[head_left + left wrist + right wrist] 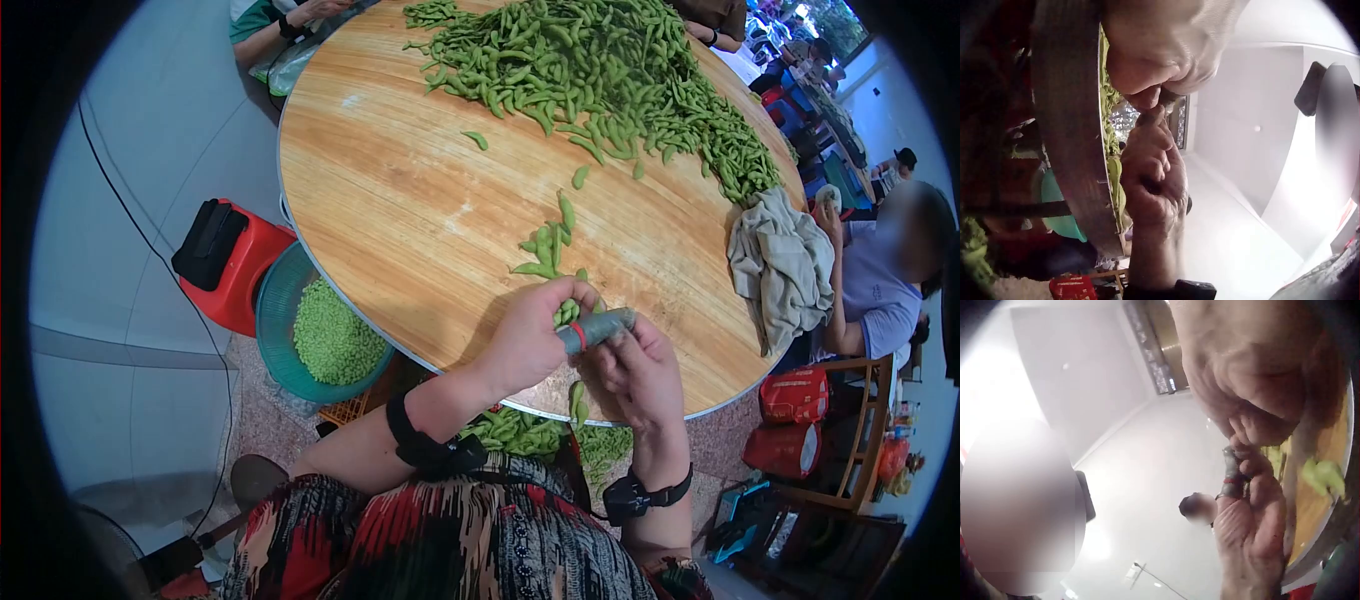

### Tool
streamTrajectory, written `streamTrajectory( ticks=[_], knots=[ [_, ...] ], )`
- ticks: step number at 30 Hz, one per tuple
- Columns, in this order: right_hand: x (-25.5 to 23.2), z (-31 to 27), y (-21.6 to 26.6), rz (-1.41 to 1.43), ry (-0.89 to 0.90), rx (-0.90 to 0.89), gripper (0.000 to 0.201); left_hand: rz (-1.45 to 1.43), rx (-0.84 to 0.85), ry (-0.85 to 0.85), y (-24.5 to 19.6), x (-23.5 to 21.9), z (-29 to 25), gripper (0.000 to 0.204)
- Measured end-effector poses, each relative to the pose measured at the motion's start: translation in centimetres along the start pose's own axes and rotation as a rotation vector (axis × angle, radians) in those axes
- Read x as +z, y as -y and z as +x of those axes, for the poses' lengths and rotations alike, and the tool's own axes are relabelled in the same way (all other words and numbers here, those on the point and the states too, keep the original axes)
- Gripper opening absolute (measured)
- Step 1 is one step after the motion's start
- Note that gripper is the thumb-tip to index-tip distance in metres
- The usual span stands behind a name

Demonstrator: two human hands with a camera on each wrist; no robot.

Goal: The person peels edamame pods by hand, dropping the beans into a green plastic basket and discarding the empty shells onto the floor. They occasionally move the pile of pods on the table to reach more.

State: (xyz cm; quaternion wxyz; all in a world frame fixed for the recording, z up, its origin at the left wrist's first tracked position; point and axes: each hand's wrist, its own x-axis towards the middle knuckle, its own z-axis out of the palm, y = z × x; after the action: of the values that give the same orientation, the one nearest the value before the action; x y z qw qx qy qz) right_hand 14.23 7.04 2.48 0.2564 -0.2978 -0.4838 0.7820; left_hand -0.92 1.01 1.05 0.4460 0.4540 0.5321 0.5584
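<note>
Round wooden table (400,220) carries a large heap of green bean pods (600,80) at its far side and a small cluster of pods (545,250) near the front edge. A crumpled grey cloth (785,265) lies at the right rim. Left hand (530,340) and right hand (640,370) meet at the table edge; the left thumb wears a grey finger cover (597,328) with a red band. A teal basket (275,320) of shelled beans sits on the floor beside a red stool (235,265).
</note>
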Motion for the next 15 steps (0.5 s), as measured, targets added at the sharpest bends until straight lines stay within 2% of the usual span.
streamTrajectory(
  ticks=[1,3,4,5,6,7,8,9,10,11,13,14,15],
  knots=[
    [-0.1,0.1,0.6,0.209,0.008,0.169,0.016,-0.001,0.000,0.000,0.1,0.1,0.0,0.011],
    [0.0,0.2,1.0,0.215,0.041,0.185,0.016,-0.245,0.002,-0.112,0.4,0.3,-0.2,0.020],
    [0.0,0.4,1.0,0.222,0.075,0.197,0.016,-0.246,-0.003,-0.114,0.4,0.2,-0.2,0.020],
    [-0.1,0.8,1.1,0.223,0.074,0.198,0.016,-0.377,-0.058,-0.175,0.1,0.0,-0.2,0.023],
    [-0.3,1.3,1.3,-0.238,-0.026,0.053,0.016,-0.508,-0.112,-0.236,-0.1,-0.2,-0.1,0.026],
    [-0.5,1.9,1.4,-0.698,-0.127,-0.096,0.017,-0.509,-0.112,-0.235,0.1,-0.5,0.0,0.026],
    [-0.5,2.7,1.0,-0.983,-0.213,-0.321,0.019,-0.438,-0.048,-0.171,0.6,-0.8,0.2,0.025],
    [-0.4,3.0,1.1,-0.985,-0.216,-0.324,0.019,-0.368,0.020,-0.107,0.7,-1.0,0.4,0.025],
    [-0.2,3.2,1.2,-1.247,-0.193,-0.389,0.020,-0.160,0.031,0.044,-0.1,-1.2,0.1,0.020],
    [0.0,3.4,1.3,-1.508,-0.163,-0.451,0.020,0.079,0.283,0.131,0.4,-0.9,0.2,0.020],
    [0.0,3.5,1.6,-1.539,-0.142,-0.407,0.022,-0.097,0.090,0.279,-0.2,-0.3,-0.3,0.024],
    [-0.3,3.5,1.6,-1.448,-0.160,-0.365,0.020,-0.100,0.088,0.277,-0.3,-0.4,-0.2,0.024],
    [-0.8,3.6,1.5,-1.358,-0.179,-0.322,0.018,-0.036,0.102,0.191,-0.4,-0.5,0.0,0.025]
  ],
)
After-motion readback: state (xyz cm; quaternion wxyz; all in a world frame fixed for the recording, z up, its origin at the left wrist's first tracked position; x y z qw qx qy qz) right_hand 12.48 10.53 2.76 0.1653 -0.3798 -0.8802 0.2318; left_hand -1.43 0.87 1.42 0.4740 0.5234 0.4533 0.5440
